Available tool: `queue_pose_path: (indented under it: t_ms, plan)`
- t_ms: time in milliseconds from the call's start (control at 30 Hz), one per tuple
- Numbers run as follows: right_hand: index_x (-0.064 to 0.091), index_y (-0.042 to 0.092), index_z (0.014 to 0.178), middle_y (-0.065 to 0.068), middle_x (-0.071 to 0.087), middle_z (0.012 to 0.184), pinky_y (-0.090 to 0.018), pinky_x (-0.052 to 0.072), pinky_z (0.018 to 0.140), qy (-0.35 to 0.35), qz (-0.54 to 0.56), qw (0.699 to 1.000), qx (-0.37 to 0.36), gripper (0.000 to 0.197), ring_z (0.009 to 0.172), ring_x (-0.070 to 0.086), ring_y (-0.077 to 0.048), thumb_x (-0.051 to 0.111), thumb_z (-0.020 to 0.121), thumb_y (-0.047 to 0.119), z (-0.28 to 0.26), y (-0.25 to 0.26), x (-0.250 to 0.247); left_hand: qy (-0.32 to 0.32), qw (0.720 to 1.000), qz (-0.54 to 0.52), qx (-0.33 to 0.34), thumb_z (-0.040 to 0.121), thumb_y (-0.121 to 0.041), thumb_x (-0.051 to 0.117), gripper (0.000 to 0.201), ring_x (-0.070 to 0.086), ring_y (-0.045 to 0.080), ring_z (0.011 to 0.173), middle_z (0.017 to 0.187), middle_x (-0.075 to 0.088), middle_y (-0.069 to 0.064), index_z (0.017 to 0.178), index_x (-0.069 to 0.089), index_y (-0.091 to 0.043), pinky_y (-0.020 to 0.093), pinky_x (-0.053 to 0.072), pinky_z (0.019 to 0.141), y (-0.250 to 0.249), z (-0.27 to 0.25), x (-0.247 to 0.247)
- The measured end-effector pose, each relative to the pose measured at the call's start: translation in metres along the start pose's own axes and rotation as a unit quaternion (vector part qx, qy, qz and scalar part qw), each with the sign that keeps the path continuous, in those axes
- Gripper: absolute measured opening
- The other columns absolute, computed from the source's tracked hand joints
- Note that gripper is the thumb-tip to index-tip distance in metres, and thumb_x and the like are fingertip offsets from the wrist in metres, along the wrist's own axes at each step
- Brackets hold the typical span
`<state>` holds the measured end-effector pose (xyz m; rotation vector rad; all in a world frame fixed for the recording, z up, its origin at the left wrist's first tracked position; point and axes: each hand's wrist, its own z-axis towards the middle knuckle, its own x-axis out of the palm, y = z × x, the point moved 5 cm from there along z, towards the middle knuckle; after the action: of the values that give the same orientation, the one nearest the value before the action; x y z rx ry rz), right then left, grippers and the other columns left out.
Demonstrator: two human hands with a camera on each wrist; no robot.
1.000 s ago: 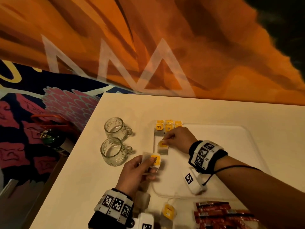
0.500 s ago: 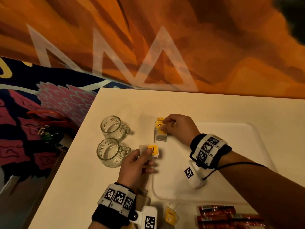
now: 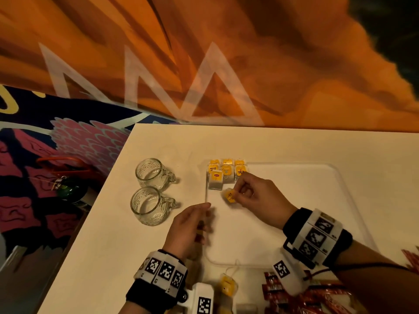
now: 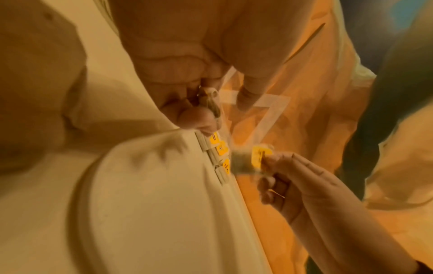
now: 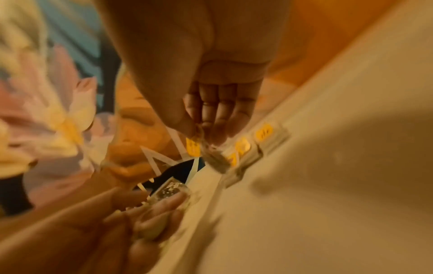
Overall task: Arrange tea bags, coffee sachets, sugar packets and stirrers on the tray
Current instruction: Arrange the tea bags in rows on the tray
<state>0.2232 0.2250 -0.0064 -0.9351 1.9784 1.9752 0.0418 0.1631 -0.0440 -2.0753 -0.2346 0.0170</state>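
Several tea bags (image 3: pixel 223 172) with yellow tags lie in rows at the far left corner of the white tray (image 3: pixel 340 177). My right hand (image 3: pixel 251 196) pinches one yellow-tagged tea bag (image 3: pixel 230 195) just above the tray, in front of those rows; the bag hangs from its fingers (image 5: pixel 206 129) in the right wrist view. My left hand (image 3: pixel 197 223) hovers at the tray's left rim, blurred, its fingers (image 4: pixel 199 115) curled round another tea bag (image 4: pixel 211 103). Red coffee sachets (image 3: pixel 278 288) lie in a heap in front of the tray. A loose tea bag (image 3: pixel 227 284) lies beside them.
Two empty glass mugs (image 3: pixel 154 175) (image 3: pixel 147 205) stand left of the tray on the cream table (image 3: pixel 113 245). The table's left edge drops to a patterned floor with a dark bottle (image 3: pixel 70 191). An orange wall runs along the back.
My right hand left a bag in the rows, came back toward my left hand and now holds a yellow-tagged bag. My left hand drew back slightly.
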Motion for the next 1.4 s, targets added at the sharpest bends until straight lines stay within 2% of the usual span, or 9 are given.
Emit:
queue_pose_path:
  t_ms: [133, 267, 367, 500, 667, 900, 1067, 1267, 1400]
  plan:
    - [0.07, 0.026, 0.093, 0.011, 0.069, 0.089, -0.025, 0.047, 0.072, 0.118, -0.185, 0.974, -0.053, 0.008, 0.076, 0.058, -0.003, 0.063, 0.089, 0.028, 0.001, 0.009, -0.006, 0.002, 1.0, 0.026, 0.01, 0.097, -0.001, 0.04, 0.031, 0.059, 0.009, 0.05, 0.065, 0.071, -0.006, 0.111, 0.065, -0.013, 0.022, 0.041, 0.049, 0.002, 0.0, -0.007]
    - [0.075, 0.021, 0.092, 0.014, 0.069, 0.076, -0.011, 0.046, 0.065, 0.202, -0.125, 0.971, -0.01, 0.009, 0.063, 0.06, 0.007, 0.072, 0.084, 0.023, 0.005, 0.004, 0.007, -0.017, 0.998, 0.052, 0.04, 0.095, -0.001, 0.046, 0.03, 0.06, 0.011, 0.056, 0.073, 0.07, -0.004, 0.11, 0.064, -0.02, 0.024, 0.045, 0.052, 0.004, 0.002, -0.011]
    - [0.075, 0.02, 0.091, 0.013, 0.068, 0.077, -0.018, 0.047, 0.07, 0.166, -0.155, 0.973, 0.031, 0.009, 0.067, 0.061, 0.002, 0.074, 0.082, 0.023, 0.025, -0.014, 0.012, -0.021, 0.997, 0.053, 0.047, 0.094, -0.001, 0.049, 0.029, 0.062, 0.008, 0.055, 0.08, 0.071, -0.001, 0.109, 0.063, -0.022, 0.023, 0.047, 0.052, 0.005, 0.004, -0.011]
    - [0.075, 0.024, 0.084, 0.005, 0.07, 0.089, -0.029, 0.05, 0.078, 0.065, -0.18, 0.98, 0.056, 0.004, 0.085, 0.063, -0.012, 0.075, 0.081, 0.026, 0.056, -0.028, 0.005, 0.006, 0.997, 0.052, 0.049, 0.094, 0.002, 0.048, 0.027, 0.061, 0.005, 0.051, 0.066, 0.071, -0.01, 0.106, 0.062, -0.017, 0.015, 0.046, 0.049, 0.004, 0.006, -0.008]
    - [0.074, 0.024, 0.084, 0.003, 0.072, 0.089, -0.031, 0.05, 0.076, 0.016, -0.164, 0.984, 0.069, 0.005, 0.087, 0.064, -0.016, 0.075, 0.08, 0.027, 0.082, -0.026, -0.001, 0.013, 0.998, 0.029, 0.047, 0.094, 0.004, 0.047, 0.026, 0.061, 0.005, 0.051, 0.067, 0.072, -0.008, 0.109, 0.061, -0.013, 0.014, 0.046, 0.048, 0.004, 0.011, -0.008]
    - [0.068, 0.032, 0.095, 0.004, 0.059, 0.096, -0.028, 0.041, 0.071, -0.013, -0.196, 0.98, 0.03, 0.014, 0.086, 0.056, -0.015, 0.069, 0.083, 0.039, 0.093, -0.014, -0.004, 0.01, 0.999, -0.033, 0.033, 0.093, 0.003, 0.049, 0.024, 0.067, 0.013, 0.056, 0.074, 0.076, -0.001, 0.117, 0.05, -0.002, 0.028, 0.051, 0.052, 0.004, 0.018, -0.004]
    - [0.068, 0.032, 0.1, 0.004, 0.044, 0.103, -0.027, 0.038, 0.068, 0.027, -0.269, 0.963, 0.002, 0.019, 0.086, 0.053, -0.015, 0.065, 0.085, 0.044, 0.102, -0.006, 0.013, -0.009, 0.999, -0.034, 0.039, 0.093, 0.0, 0.051, 0.02, 0.068, 0.03, 0.073, 0.091, 0.075, 0.016, 0.112, 0.053, 0.008, 0.038, 0.05, 0.064, 0.007, 0.021, -0.006]
    - [0.068, 0.023, 0.088, 0.002, 0.047, 0.104, -0.031, 0.044, 0.066, 0.03, -0.288, 0.957, -0.006, 0.011, 0.085, 0.058, -0.02, 0.063, 0.087, 0.033, 0.109, -0.005, 0.026, -0.005, 0.999, -0.017, 0.049, 0.096, -0.003, 0.049, 0.009, 0.062, 0.006, 0.047, 0.06, 0.07, -0.005, 0.091, 0.056, -0.002, 0.02, 0.05, 0.049, 0.001, 0.018, -0.007]
    - [0.067, 0.023, 0.089, 0.003, 0.046, 0.105, -0.031, 0.045, 0.068, 0.035, -0.283, 0.959, -0.009, 0.012, 0.087, 0.058, -0.021, 0.061, 0.09, 0.033, 0.114, 0.0, 0.029, -0.03, 0.998, -0.001, 0.049, 0.094, -0.007, 0.054, 0.009, 0.058, 0.016, 0.056, 0.071, 0.072, 0.004, 0.089, 0.061, -0.004, 0.023, 0.05, 0.052, 0.003, 0.021, -0.014]
